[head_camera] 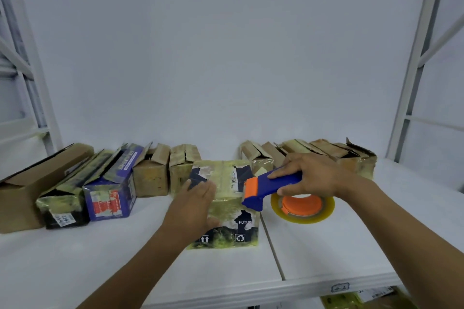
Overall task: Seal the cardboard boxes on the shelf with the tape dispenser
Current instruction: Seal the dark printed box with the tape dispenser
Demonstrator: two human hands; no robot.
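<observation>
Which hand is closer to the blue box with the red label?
Left. The left hand rests on the taped box right of the blue box; the right hand grips the tape dispenser farther right.

Looks like a stockroom or packing area. Shown by a white metal shelf (326,253) between angled steel uprights (413,70), a plain white wall (226,57) behind, and a row of worn, taped cardboard boxes (150,180) lined along the back. Carries a small handwritten label (340,288) on the front edge, with more packages (364,298) stored on the level below.
</observation>
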